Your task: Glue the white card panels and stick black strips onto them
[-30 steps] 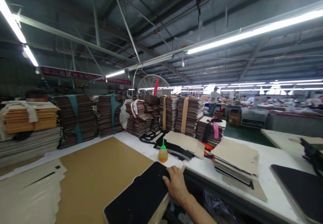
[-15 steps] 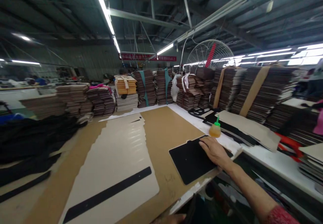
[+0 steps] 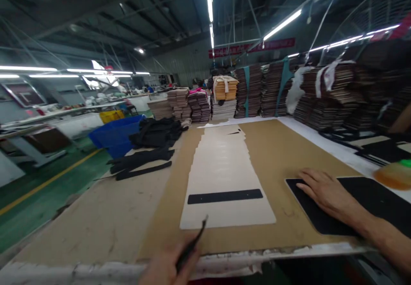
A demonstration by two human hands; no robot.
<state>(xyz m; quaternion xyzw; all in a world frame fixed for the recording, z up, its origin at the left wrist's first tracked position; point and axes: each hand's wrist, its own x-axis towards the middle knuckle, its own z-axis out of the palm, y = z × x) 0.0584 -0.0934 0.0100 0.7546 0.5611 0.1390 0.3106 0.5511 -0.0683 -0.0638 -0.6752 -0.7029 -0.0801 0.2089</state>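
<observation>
My left hand [image 3: 163,268] is closed around a slim black tool [image 3: 189,250] with a thin, slightly bent tip, blurred by motion, at the table's front edge. Its tip points to the lower edge of overlapping off-white sheets [image 3: 221,165], which are fanned out away from me. Across the nearest sheet lies a narrow black strip [image 3: 237,196] with small marks on it. On the right, my right hand [image 3: 327,195] rests palm down on a black panel [image 3: 379,199] with a pale edge. Its fingers are stretched out and hold nothing.
A brown board [image 3: 269,152] covers the table. Black fabric pieces [image 3: 157,133] lie at the left, with a blue bin [image 3: 112,133] beyond. Tall stacks of dark panels [image 3: 272,88] line the back. An amber bottle with a green top [image 3: 390,175] stands at right.
The view has swung left. My left hand has come up from below the table edge, showing the black tool. My right hand now lies nearer the panel's left end.
</observation>
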